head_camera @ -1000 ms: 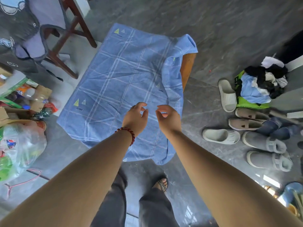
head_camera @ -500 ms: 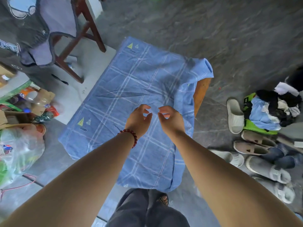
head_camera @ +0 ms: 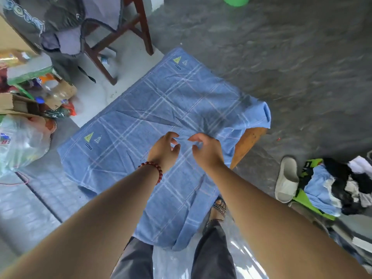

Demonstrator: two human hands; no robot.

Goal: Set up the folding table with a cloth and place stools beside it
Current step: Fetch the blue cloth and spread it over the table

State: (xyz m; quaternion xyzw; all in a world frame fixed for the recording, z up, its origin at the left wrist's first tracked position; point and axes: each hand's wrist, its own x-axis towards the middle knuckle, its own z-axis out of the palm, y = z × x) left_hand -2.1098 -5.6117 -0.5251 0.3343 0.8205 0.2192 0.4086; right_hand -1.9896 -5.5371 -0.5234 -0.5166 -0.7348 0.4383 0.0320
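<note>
A blue checked cloth [head_camera: 141, 121] lies spread over the low folding table, whose orange wooden corner [head_camera: 248, 140] shows bare at the right. The cloth's far right corner is folded back and bunched, and its near edge hangs down over my legs. My left hand [head_camera: 164, 152], with a red bead bracelet on the wrist, hovers over the middle of the cloth with loosely curled, parted fingers and holds nothing. Just to its right, my right hand [head_camera: 208, 153] pinches the cloth, and creases run out from its fingertips. No stool is in view.
A dark wooden chair [head_camera: 128, 37] draped with clothes stands at the far left. Boxes, bottles and a plastic bag [head_camera: 22, 143] crowd the left side. A white slipper [head_camera: 286, 178] and a pile of clothes [head_camera: 340, 186] lie on the right. A green basin [head_camera: 236, 0] is at the top.
The view has tilted and come closer over the table. Both hands moved forward onto the middle of the cloth, and the right hand has taken a pinch of fabric.
</note>
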